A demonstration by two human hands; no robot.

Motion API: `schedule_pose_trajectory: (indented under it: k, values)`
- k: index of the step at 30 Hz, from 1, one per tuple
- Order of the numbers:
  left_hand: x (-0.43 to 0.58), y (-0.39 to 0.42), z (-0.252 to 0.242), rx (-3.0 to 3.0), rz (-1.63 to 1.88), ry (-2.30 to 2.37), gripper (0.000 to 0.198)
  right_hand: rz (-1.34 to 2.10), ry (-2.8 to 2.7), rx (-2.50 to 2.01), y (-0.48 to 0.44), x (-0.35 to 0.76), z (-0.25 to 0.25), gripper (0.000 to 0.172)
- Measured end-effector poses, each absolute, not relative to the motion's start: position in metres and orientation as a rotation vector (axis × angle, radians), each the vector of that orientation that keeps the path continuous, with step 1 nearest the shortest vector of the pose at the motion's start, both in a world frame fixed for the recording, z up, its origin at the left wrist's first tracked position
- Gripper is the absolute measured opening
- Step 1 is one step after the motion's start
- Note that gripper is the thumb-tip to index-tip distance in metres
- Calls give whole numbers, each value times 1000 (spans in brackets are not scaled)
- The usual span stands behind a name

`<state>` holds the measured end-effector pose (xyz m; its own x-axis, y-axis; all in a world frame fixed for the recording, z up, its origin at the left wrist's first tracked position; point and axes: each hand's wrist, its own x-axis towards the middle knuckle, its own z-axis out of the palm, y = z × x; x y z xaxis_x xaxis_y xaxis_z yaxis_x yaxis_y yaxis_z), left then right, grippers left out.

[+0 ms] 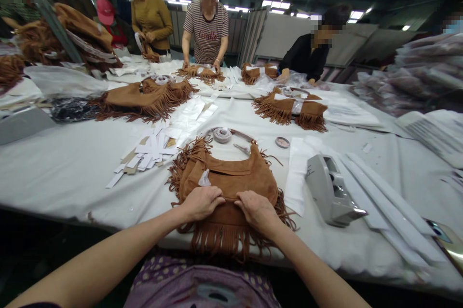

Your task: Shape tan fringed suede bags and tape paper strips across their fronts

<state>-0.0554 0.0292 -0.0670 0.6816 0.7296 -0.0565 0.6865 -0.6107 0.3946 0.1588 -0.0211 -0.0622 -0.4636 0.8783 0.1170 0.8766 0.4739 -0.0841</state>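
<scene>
A brown suede handbag (235, 177) with long fringe lies flat on the white-covered table right in front of me. My left hand (204, 202) and my right hand (256, 209) pinch its lower edge, a short gap apart, with the fingers curled over the suede. Fringe hangs below them past the table's front edge. A small piece of clear plastic (205, 178) sits on the bag near its zip. The bag's strap arches away at the top, around a wrapped roll (222, 135) and a pair of small metal snips (241, 148).
A grey tape dispenser (333, 192) and long white strips (383, 206) lie at right, beside folded white tissue (298, 173). Paper strips (148, 153) are heaped at left. More fringed bags (141, 100) are farther back, where several co-workers stand. Plastic-wrapped packages (427, 71) are stacked far right.
</scene>
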Motion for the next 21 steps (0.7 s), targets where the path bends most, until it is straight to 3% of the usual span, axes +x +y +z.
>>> schedule_pose_trajectory:
  k: [6, 11, 16, 21]
  values:
    - [-60, 28, -63, 2585, 133, 995, 26, 174, -2673, -1491, -21, 164, -52, 22]
    - [-59, 23, -50, 2752, -4, 904, 43, 273, -2673, -1487, -26, 163, -38, 23]
    - [-44, 6, -45, 2858, -88, 943, 8, 347, -2734, -1535, -27, 156, -30, 32]
    - [-40, -10, -49, 2848, -50, 959, 16, 406, -2768, -1626, -29, 148, -33, 33]
